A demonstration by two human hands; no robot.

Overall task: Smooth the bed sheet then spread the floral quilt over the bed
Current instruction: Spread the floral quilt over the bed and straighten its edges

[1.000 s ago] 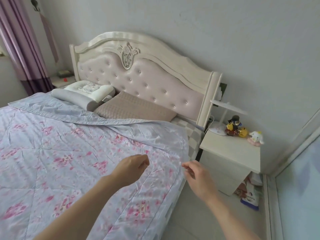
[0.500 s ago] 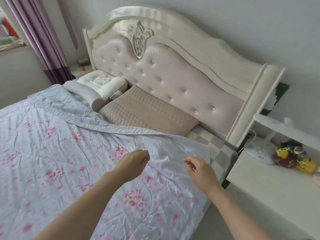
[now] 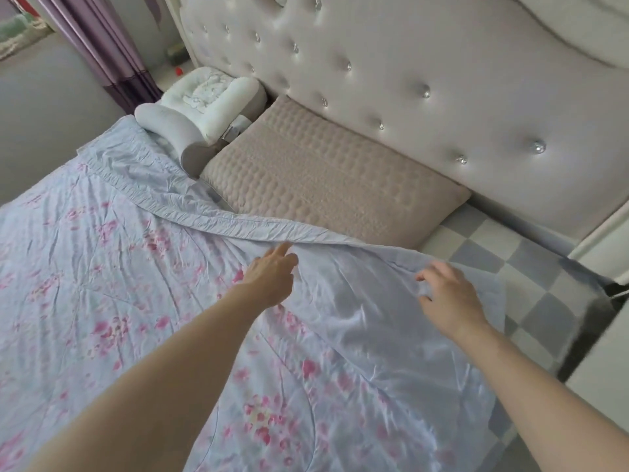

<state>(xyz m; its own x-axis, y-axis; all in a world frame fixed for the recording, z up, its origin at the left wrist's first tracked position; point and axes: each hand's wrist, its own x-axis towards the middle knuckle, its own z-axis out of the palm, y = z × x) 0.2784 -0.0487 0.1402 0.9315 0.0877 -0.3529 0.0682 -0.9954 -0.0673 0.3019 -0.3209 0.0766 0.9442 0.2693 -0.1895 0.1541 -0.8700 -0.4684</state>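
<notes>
Hands at the floral quilt's top edge.
Left hand, fingers extended, is touching the folded hem at frame centre; right hand, fingers spread, is resting on the quilt, which is covering the bed below the pillows.

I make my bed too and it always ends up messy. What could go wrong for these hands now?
The blue floral quilt is still wrinkled; pulling its folded top edge with the left hand and right hand could bunch it or drag it over the beige quilted pillow. The checkered sheet stays uncovered at the corner.
</notes>
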